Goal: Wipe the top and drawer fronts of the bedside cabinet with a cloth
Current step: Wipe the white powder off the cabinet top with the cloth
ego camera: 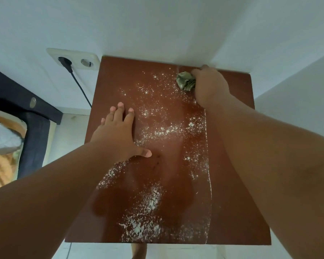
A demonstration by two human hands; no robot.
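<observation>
The reddish-brown top of the bedside cabinet (232,184) fills the middle of the view, seen from above. White powder (157,128) is scattered over its centre and left, while a strip along the right side looks clean, edged by a thin white line. My right hand (209,86) is at the far right corner by the wall, shut on a crumpled greenish cloth (185,82) pressed to the top. My left hand (118,133) lies flat on the left part of the top, fingers spread, holding nothing. The drawer fronts are hidden below the top.
White walls (157,25) close in behind and to the right of the cabinet. A double wall socket (73,58) with a black plug and cable (80,88) sits at the left. A dark bed frame (32,128) stands further left. Pale floor shows below the front edge.
</observation>
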